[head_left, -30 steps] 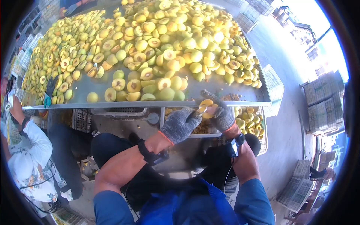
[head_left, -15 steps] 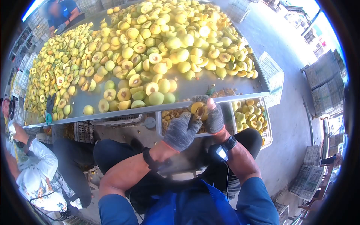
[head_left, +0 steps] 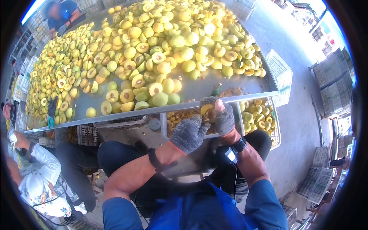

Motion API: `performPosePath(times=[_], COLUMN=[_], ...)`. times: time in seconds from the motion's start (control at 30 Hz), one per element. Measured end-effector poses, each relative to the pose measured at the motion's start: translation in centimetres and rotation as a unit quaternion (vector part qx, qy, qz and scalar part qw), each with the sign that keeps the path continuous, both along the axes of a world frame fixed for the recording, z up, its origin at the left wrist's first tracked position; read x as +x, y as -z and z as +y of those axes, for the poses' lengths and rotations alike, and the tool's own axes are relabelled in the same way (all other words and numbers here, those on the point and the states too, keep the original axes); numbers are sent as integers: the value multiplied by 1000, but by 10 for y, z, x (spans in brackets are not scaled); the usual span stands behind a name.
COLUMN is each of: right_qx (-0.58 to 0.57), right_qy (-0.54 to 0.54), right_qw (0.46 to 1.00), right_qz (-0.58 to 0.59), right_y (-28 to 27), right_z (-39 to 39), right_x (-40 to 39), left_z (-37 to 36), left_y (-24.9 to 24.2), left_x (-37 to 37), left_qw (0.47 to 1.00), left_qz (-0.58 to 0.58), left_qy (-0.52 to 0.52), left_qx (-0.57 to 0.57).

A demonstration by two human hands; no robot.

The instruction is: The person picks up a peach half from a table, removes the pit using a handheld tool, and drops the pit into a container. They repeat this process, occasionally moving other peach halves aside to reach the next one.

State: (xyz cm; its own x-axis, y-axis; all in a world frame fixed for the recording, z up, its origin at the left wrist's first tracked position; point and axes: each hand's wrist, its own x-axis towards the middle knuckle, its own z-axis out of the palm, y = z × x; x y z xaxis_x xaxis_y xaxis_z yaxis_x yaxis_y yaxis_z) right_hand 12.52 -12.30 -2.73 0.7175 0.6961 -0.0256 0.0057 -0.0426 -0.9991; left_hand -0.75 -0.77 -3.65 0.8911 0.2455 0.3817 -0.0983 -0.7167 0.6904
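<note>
My right hand (head_left: 224, 119), in a grey knit glove with the thumb tip bare, is closed around a yellow stone-fruit half (head_left: 207, 110) just below the metal table's front edge. My left hand (head_left: 188, 133), also gloved, has its fingers pinched together against the near side of that fruit. Whatever sits between the left fingertips is hidden. Below both hands is a white crate (head_left: 165, 128) with small brown-yellow pieces in it. A big heap of halved fruit (head_left: 153, 50) covers much of the metal table (head_left: 191, 82).
Another crate of fruit halves (head_left: 260, 119) stands on the right, beside my knee. A white basket (head_left: 279, 76) leans at the table's right end. One person (head_left: 42, 176) sits close on the left; another (head_left: 63, 15) is at the far left corner. Stacked crates (head_left: 333, 84) stand right.
Both hands remain together at the fruit half, with only small shifts of fingers and wrists. The left fingers now cover more of the fruit. The whole view has shifted slightly.
</note>
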Motion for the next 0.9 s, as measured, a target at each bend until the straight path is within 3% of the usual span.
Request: performPosePath(times=[0.07,0.13,0.17,0.27,0.37,0.47,0.57,0.77,0.83,0.9], right_qx=[-10,-2,20,76,85,48,-29,-101,-117,-143], right_qy=[-13,-29,-18,15,35,5,-46,-151,-157,-162], right_qw=[999,991,995,996,995,998,993,983,981,976], right_qz=[36,133,100,39,48,46,100,25,2,-31], right_y=[-2,-11,-10,-9,-8,-13,-24,-48,-55,-56], right_z=[-2,-2,-1,6,5,3,-2,-4,-3,-2], right_x=[3,5,3,-5,-9,-3,9,18,16,18], left_z=[1,0,-2,-22,-22,-12,-1,-5,-3,-5], left_y=[5,10,11,9,7,7,24,4,39,46], left_x=[-2,-2,-2,3,6,3,-1,-4,3,5], left_qw=[999,996,991,993,980,988,994,989,945,921], left_qz=[39,-4,-26,-84,-14,-20,-11,79,156,163], left_qy=[16,26,30,-34,-17,17,43,59,71,71], left_qx=[21,91,125,-73,-199,-153,100,-113,-279,-347])
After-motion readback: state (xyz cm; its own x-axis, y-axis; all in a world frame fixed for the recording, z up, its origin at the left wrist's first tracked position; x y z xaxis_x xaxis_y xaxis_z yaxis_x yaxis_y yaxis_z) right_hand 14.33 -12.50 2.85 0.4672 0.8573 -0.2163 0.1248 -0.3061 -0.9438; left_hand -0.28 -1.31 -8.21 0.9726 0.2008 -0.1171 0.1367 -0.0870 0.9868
